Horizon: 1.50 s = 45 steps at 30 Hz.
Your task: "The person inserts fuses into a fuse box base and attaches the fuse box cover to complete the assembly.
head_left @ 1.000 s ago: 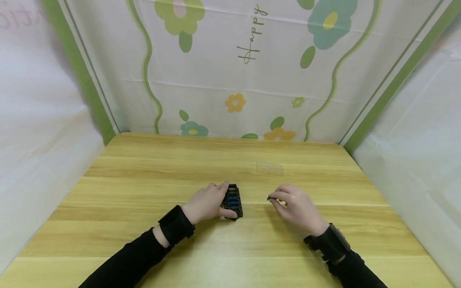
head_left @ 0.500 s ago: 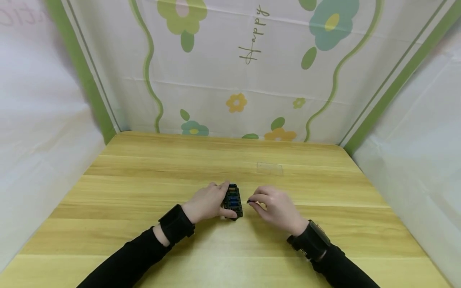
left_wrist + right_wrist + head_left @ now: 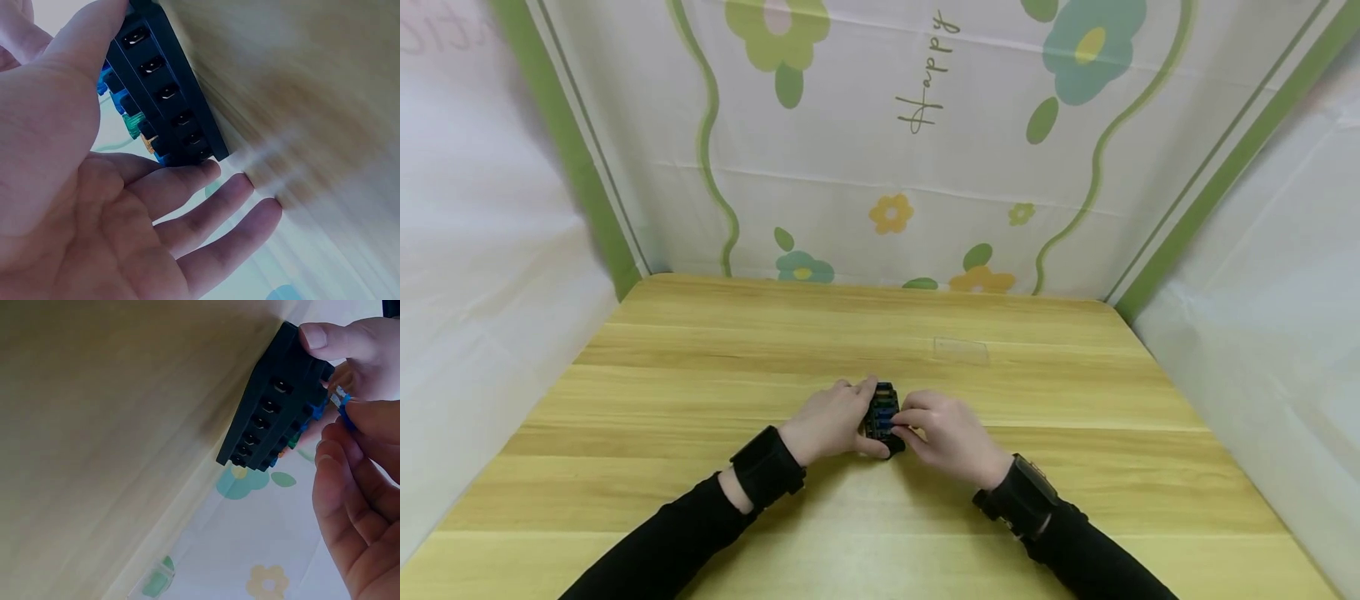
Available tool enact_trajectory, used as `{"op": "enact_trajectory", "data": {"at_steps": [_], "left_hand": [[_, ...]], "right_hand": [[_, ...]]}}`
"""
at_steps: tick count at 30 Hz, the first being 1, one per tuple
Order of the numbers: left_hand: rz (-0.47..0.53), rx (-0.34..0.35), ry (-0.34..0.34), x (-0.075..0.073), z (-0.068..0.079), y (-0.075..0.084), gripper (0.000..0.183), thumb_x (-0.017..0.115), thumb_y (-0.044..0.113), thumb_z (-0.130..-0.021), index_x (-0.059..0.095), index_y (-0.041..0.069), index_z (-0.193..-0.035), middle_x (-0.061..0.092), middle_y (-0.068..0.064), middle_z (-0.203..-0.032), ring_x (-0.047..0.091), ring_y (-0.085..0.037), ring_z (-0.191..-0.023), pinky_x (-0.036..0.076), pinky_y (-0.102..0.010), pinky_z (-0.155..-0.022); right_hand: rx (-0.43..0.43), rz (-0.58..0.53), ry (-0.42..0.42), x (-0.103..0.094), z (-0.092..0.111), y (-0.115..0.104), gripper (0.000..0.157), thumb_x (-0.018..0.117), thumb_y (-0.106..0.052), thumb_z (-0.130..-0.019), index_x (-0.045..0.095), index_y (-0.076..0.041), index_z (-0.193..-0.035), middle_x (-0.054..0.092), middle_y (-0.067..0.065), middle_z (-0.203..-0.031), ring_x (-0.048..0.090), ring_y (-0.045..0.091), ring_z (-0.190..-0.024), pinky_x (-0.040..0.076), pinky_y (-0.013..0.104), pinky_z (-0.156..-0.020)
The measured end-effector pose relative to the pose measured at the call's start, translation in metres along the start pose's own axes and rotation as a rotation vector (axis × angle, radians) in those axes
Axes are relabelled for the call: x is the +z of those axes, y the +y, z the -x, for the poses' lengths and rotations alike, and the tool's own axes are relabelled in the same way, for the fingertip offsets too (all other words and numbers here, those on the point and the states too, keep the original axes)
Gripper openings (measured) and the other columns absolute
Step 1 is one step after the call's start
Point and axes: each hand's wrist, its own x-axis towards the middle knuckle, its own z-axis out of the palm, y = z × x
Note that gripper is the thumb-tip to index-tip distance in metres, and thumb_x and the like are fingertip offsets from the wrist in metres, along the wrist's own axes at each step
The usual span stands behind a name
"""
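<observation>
A black fuse box (image 3: 883, 402) lies on the wooden table, with blue, green and orange blade fuses seated along its top. My left hand (image 3: 830, 423) grips it by its two ends, thumb at the near end. The left wrist view shows a row of metal terminals (image 3: 167, 92) along the box's side. My right hand (image 3: 953, 439) pinches a blue blade fuse (image 3: 345, 417) between thumb and index finger. Its two metal prongs point at the box's top, close by the near end. In the head view the fuse is mostly hidden by the fingers.
A clear plastic cover (image 3: 961, 351) lies flat on the table (image 3: 737, 333) beyond the right hand. Behind the table hangs a white curtain (image 3: 850, 150) with printed flowers, and white sheets close off both sides.
My right hand has moved left with the blade fuse, from apart at the right to right over the fuse box. The left hand has stayed on the box.
</observation>
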Motion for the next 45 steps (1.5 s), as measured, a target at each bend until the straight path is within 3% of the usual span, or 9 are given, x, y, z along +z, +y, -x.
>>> {"op": "enact_trajectory", "data": {"at_steps": [19, 34, 45], "left_hand": [[-0.006, 0.015, 0.022, 0.003, -0.002, -0.001, 0.103, 0.067, 0.066, -0.074, 0.035, -0.003, -0.143, 0.060, -0.018, -0.108, 0.057, -0.029, -0.096, 0.049, -0.035, -0.072], [-0.003, 0.006, -0.003, -0.001, 0.000, 0.000, 0.103, 0.066, 0.065, -0.075, 0.033, -0.003, -0.145, 0.058, -0.020, -0.116, 0.056, -0.032, -0.103, 0.049, -0.038, -0.076], [-0.013, 0.016, 0.008, 0.000, 0.000, -0.001, 0.103, 0.066, 0.066, -0.075, 0.034, -0.003, -0.145, 0.059, -0.019, -0.115, 0.056, -0.032, -0.103, 0.049, -0.037, -0.076]], "right_hand": [[0.038, 0.037, -0.124, 0.000, -0.010, -0.004, 0.005, 0.073, -0.009, -0.081, 0.074, -0.012, -0.085, 0.062, -0.004, -0.088, 0.060, 0.009, -0.082, 0.047, 0.018, -0.071], [0.094, 0.057, -0.173, 0.000, -0.014, -0.007, 0.006, 0.070, -0.012, -0.084, 0.074, -0.016, -0.086, 0.064, -0.006, -0.092, 0.061, 0.009, -0.088, 0.048, 0.021, -0.073], [0.100, 0.051, -0.202, -0.002, -0.016, -0.008, 0.004, 0.071, -0.015, -0.084, 0.074, -0.018, -0.084, 0.062, -0.008, -0.087, 0.059, 0.005, -0.080, 0.046, 0.016, -0.066]]}}
